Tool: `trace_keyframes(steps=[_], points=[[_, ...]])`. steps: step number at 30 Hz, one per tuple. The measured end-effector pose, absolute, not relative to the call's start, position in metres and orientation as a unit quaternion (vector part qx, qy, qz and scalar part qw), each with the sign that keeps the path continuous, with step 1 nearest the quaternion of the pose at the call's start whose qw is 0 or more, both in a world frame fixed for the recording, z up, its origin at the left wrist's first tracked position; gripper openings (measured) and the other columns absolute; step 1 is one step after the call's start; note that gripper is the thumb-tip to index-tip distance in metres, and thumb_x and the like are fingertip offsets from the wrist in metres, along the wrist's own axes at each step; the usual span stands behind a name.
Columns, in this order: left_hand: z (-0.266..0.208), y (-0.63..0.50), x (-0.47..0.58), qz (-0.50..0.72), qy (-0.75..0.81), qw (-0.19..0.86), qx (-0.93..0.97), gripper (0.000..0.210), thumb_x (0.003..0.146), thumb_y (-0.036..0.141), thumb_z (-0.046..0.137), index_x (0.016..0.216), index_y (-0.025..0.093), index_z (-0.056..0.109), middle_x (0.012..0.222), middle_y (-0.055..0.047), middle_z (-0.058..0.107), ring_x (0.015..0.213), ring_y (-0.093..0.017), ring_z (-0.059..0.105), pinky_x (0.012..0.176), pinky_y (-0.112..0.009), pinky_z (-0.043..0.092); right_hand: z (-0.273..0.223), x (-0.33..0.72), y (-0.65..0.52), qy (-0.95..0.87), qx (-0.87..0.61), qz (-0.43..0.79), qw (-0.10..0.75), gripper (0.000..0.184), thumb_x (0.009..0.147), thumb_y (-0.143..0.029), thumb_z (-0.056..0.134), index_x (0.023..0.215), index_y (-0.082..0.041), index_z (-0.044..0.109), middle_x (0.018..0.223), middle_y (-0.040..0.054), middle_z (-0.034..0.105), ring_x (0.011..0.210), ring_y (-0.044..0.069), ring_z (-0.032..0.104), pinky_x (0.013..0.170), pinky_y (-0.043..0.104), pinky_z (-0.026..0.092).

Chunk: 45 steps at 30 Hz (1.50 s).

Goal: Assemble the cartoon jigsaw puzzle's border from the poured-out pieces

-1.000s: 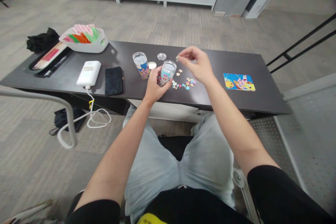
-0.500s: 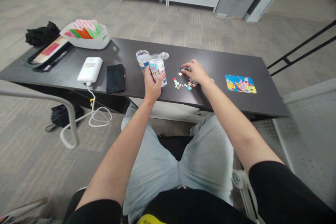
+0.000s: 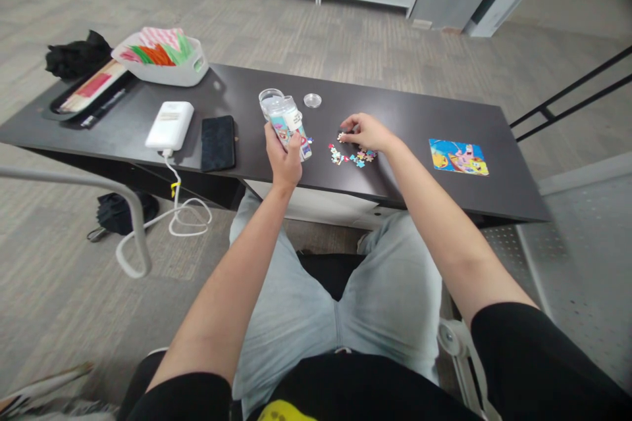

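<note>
My left hand [image 3: 285, 156] is wrapped round a clear plastic jar [image 3: 280, 123] with a cartoon print, tilted with its mouth away from me. A second clear jar [image 3: 269, 97] stands behind it, partly hidden. On the table my right hand [image 3: 366, 132] is closed, with thumb and forefinger at a small jigsaw piece [image 3: 340, 137] that they seem to pinch. Just below that hand lies a loose cluster of jigsaw pieces [image 3: 360, 157]. A round clear lid [image 3: 312, 100] rests on the table beyond the jars.
The dark table [image 3: 405, 108] bears a cartoon picture card [image 3: 459, 156] at the right. Left of the jars are a black phone [image 3: 218, 143], a white power bank [image 3: 170, 125] with a cable, a white basket [image 3: 172, 74] and a black tray [image 3: 59, 108].
My left hand has turned the jar, so the lid beyond it now shows whole. The fingers of my right hand have drawn closer together around the jigsaw piece.
</note>
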<state>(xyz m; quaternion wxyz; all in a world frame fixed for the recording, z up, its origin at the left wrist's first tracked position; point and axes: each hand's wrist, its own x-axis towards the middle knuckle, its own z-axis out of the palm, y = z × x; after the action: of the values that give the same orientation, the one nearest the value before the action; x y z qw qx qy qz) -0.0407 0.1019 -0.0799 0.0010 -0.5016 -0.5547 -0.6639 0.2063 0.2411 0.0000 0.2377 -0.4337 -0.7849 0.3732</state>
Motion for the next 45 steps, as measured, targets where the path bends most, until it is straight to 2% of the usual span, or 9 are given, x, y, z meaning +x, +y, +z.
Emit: trace_keyframes(steps=[4, 12, 18, 24, 28, 33, 36, 40, 45], points=[[-0.078, 0.101, -0.038, -0.681, -0.540, -0.012, -0.495, 0.086, 0.118, 0.110, 0.049, 0.144, 0.029, 0.063, 0.126, -0.009, 0.075, 0.109, -0.029, 0.079, 0.106, -0.048, 0.069, 0.004, 0.205, 0.242, -0.824, -0.421, 0.325, 0.198, 0.020, 0.084, -0.022, 0.108, 0.083, -0.027, 0.089, 0.098, 0.0054, 0.087, 0.086, 0.027, 0.074, 0.103, 0.052, 0.069], [-0.077, 0.104, -0.034, -0.717, -0.506, -0.034, -0.478, 0.083, 0.112, 0.110, 0.065, 0.137, 0.030, 0.065, 0.119, -0.006, 0.073, 0.104, -0.028, 0.074, 0.105, -0.047, 0.066, 0.006, 0.207, 0.238, -0.772, -0.421, 0.438, 0.186, 0.037, 0.076, -0.007, 0.103, 0.085, -0.028, 0.073, 0.083, -0.0021, 0.081, 0.079, 0.021, 0.073, 0.080, 0.036, 0.061], [-0.082, 0.107, -0.035, -0.692, -0.516, -0.005, -0.505, 0.080, 0.115, 0.104, 0.065, 0.143, 0.029, 0.067, 0.124, -0.008, 0.075, 0.109, -0.030, 0.076, 0.106, -0.049, 0.065, 0.013, 0.206, 0.234, -0.740, -0.415, 0.479, 0.226, 0.039, 0.080, -0.003, 0.103, 0.093, -0.026, 0.075, 0.082, -0.0026, 0.078, 0.079, 0.021, 0.073, 0.081, 0.037, 0.061], [-0.082, 0.106, -0.035, -0.623, -0.530, 0.014, -0.575, 0.074, 0.109, 0.077, 0.093, 0.158, 0.029, 0.065, 0.143, -0.013, 0.075, 0.133, -0.036, 0.076, 0.128, -0.057, 0.061, 0.041, 0.177, 0.242, -0.736, -0.277, 0.448, 0.426, 0.051, 0.092, -0.052, 0.119, 0.113, -0.029, 0.079, 0.108, -0.0003, 0.078, 0.108, 0.024, 0.083, 0.107, 0.046, 0.073], [-0.080, 0.105, -0.034, -0.615, -0.516, 0.026, -0.596, 0.073, 0.109, 0.068, 0.096, 0.161, 0.028, 0.064, 0.147, -0.015, 0.076, 0.138, -0.038, 0.075, 0.130, -0.056, 0.061, 0.068, 0.158, 0.239, -0.777, -0.219, 0.420, 0.414, 0.067, 0.090, -0.080, 0.116, 0.114, -0.027, 0.081, 0.111, 0.0026, 0.081, 0.112, 0.028, 0.084, 0.114, 0.055, 0.076], [-0.081, 0.107, -0.034, -0.617, -0.530, 0.015, -0.582, 0.071, 0.112, 0.069, 0.093, 0.161, 0.027, 0.064, 0.151, -0.016, 0.076, 0.143, -0.039, 0.076, 0.138, -0.060, 0.057, 0.063, 0.153, 0.250, -0.793, -0.214, 0.396, 0.411, 0.078, 0.093, -0.099, 0.103, 0.116, -0.027, 0.083, 0.106, 0.0021, 0.081, 0.107, 0.027, 0.084, 0.111, 0.055, 0.075], [-0.083, 0.107, -0.034, -0.633, -0.538, 0.003, -0.558, 0.073, 0.112, 0.074, 0.091, 0.160, 0.027, 0.063, 0.146, -0.015, 0.075, 0.139, -0.038, 0.076, 0.133, -0.059, 0.060, 0.040, 0.154, 0.259, -0.773, -0.267, 0.386, 0.426, 0.062, 0.102, -0.085, 0.102, 0.119, -0.028, 0.084, 0.103, 0.0009, 0.079, 0.102, 0.026, 0.082, 0.107, 0.051, 0.074], [-0.086, 0.106, -0.036, -0.688, -0.536, 0.012, -0.489, 0.069, 0.120, 0.087, 0.072, 0.154, 0.029, 0.061, 0.136, -0.011, 0.072, 0.125, -0.033, 0.077, 0.120, -0.052, 0.064, 0.010, 0.150, 0.242, -0.820, -0.320, 0.361, 0.309, 0.021, 0.105, -0.035, 0.099, 0.120, -0.024, 0.091, 0.109, 0.0041, 0.085, 0.099, 0.026, 0.080, 0.109, 0.050, 0.071], [-0.087, 0.108, -0.035, -0.708, -0.548, 0.036, -0.444, 0.073, 0.121, 0.095, 0.061, 0.151, 0.029, 0.057, 0.135, -0.010, 0.072, 0.121, -0.032, 0.077, 0.115, -0.049, 0.063, -0.009, 0.131, 0.211, -0.882, -0.323, 0.288, 0.186, 0.031, 0.104, -0.023, 0.097, 0.134, -0.020, 0.097, 0.137, 0.0118, 0.082, 0.100, 0.026, 0.078, 0.108, 0.048, 0.068]])
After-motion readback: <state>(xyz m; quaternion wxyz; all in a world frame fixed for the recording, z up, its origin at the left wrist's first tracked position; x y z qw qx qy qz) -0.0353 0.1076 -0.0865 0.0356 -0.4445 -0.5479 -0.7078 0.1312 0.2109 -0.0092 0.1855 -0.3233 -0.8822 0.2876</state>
